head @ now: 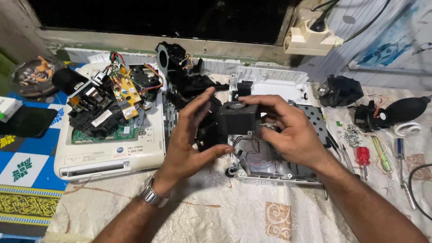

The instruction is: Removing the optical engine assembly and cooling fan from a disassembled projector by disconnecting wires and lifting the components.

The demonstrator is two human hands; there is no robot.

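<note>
Both hands hold one black block (pixel 234 120) at the centre of the frame, just above the open white case (pixel 270 85) that lies on the cloth-covered tabletop (pixel 234 211); the left hand (pixel 191 137) cups its left side, thumb under the lower edge and fingers (pixel 204 96) curled over the top; the right hand (pixel 281 128) grips its right side, fingers bent down across the upper face, so both hands are closed on it. By the look of it the block is being turned or seated over the case, a fitting-or-lifting step; any next move would call for a level, two-handed hold and care for the thin wires (pixel 245 146) showing in the case below it. The block is a dark, boxy moulded plastic part, matt, with a rounder bulge on its left end; its underside is hidden. To the left sits a second white case (pixel 108 159) carrying a green board, a yellow board and black parts; behind the hands stands a black frame (pixel 177 63). At the right of the frame lie a red-handled screwdriver (pixel 363 157), a heap of screws (pixel 350 134), a black blower bulb (pixel 407 108) and another black part (pixel 339 90); a wristwatch (pixel 150 195) is on the left wrist.
</note>
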